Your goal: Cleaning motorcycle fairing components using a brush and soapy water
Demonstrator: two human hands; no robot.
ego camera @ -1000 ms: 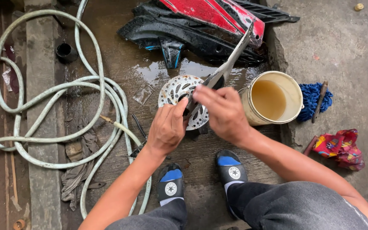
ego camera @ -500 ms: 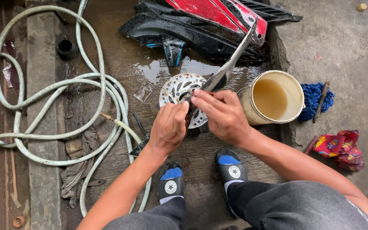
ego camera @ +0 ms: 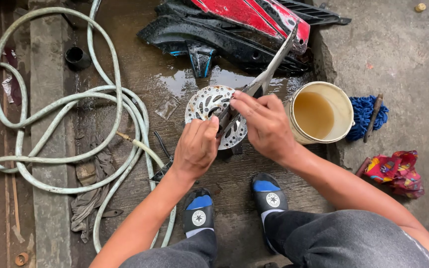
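A round perforated metal brake disc (ego camera: pixel 205 103) sits on the wet ground in front of me, fixed to a long grey metal arm (ego camera: pixel 273 64) that slants up to the right. My left hand (ego camera: pixel 196 147) grips the near edge of the disc assembly. My right hand (ego camera: pixel 265 126) closes over the disc's centre where the arm joins it. What lies under my fingers is hidden.
A cream bucket (ego camera: pixel 341 107) of brown liquid stands right of the disc. Red and black body panels (ego camera: pixel 234 30) lie beyond a puddle. A pale green hose (ego camera: pixel 50 109) coils at left. A blue mop head (ego camera: pixel 373 116) and a colourful rag (ego camera: pixel 395 171) lie at right. My shoes (ego camera: pixel 269 193) are below.
Both hands stay on the disc. My left hand has shifted slightly up towards the disc's centre; my right hand's fingers have moved a little over the hub.
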